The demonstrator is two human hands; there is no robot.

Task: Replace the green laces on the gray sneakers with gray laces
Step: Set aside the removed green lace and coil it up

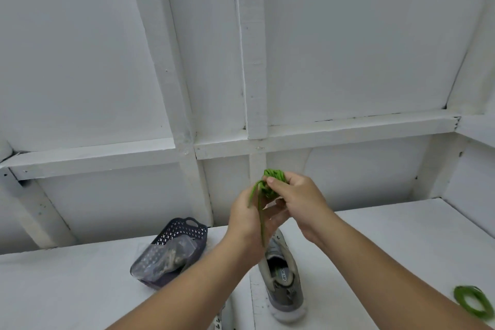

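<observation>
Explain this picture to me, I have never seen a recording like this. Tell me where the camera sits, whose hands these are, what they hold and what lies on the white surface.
There is no machine here: a person wears a camera on the head, so you look forward and down at their own two bare hands. The right hand grips a wound bundle of green lace; the left hand pinches its loose strands. Below them, on the white surface, stands a gray sneaker with no lace visible in it. To its left lies a dark basket holding a clear bag; what is inside is unclear. At the far right lies another green lace coil.
</observation>
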